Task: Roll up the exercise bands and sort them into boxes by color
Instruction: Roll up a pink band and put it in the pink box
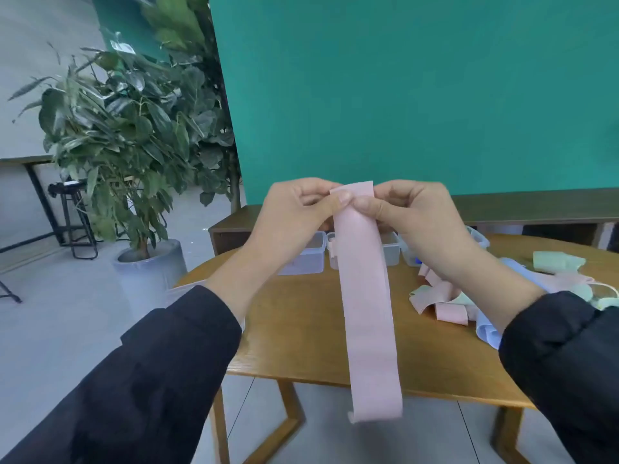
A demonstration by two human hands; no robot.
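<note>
Two hands are holding up one pink band [366, 296] above the worktop [301, 329]. The left hand [294, 209] and the right hand [412, 212] are both pinching its top end, and the rest is hanging straight down. To roll it well, I think the fingers should be folding the top edge tight and keeping both sides even. The clear boxes [308, 252] are waiting behind, and more bands [442, 296] are lying in a pile on the right.

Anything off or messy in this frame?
Mostly no. The loose pile of pink, green and blue bands lies tangled on the round wooden table, still unsorted. Both hands, left hand and right hand, pinch the long pink band, which hangs unrolled.
</note>
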